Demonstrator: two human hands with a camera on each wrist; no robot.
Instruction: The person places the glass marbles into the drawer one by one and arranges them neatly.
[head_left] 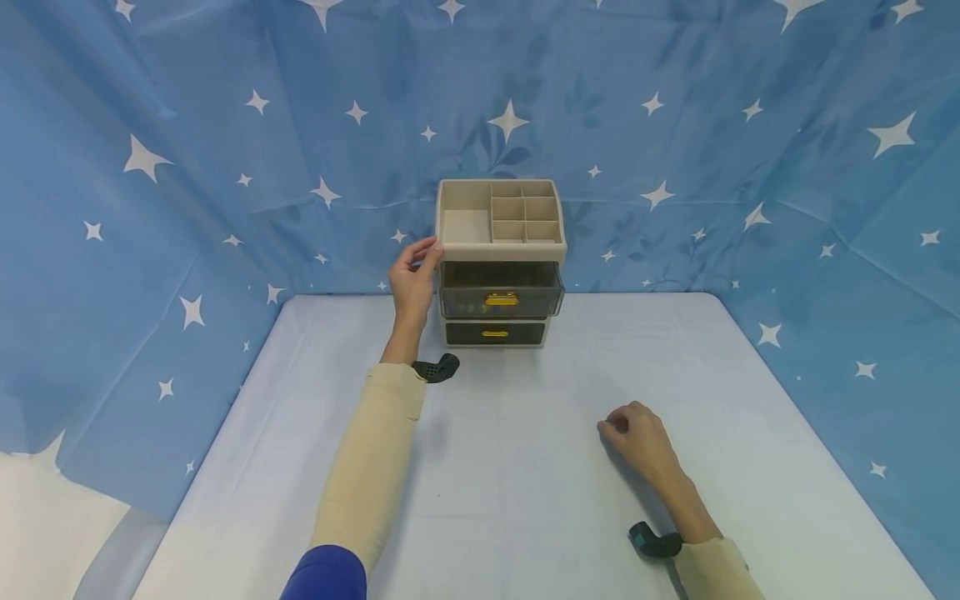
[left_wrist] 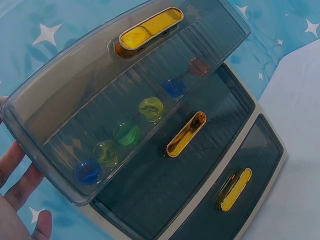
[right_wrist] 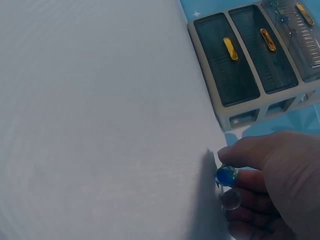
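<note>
A beige desk organizer (head_left: 502, 252) with three dark see-through drawers stands at the back of the table. Its top drawer (left_wrist: 65, 105) is pulled out, and several glass marbles (left_wrist: 126, 132) in blue, green, yellow and red lie along the drawer's front. Beside the organizer's upper left edge, my left hand (head_left: 414, 283) touches it with the fingertips; the thumb stays apart from the drawer in the left wrist view. My right hand (head_left: 643, 442), low over the right of the table, holds a blue-green marble (right_wrist: 226, 175) and a clear marble (right_wrist: 231, 199) in its fingers.
The organizer's top has an open tray of compartments (head_left: 525, 208). Yellow handles (head_left: 495, 334) stick out from the drawer fronts. A blue curtain with white stars (head_left: 337, 150) hangs behind and beside the white table (head_left: 510, 500).
</note>
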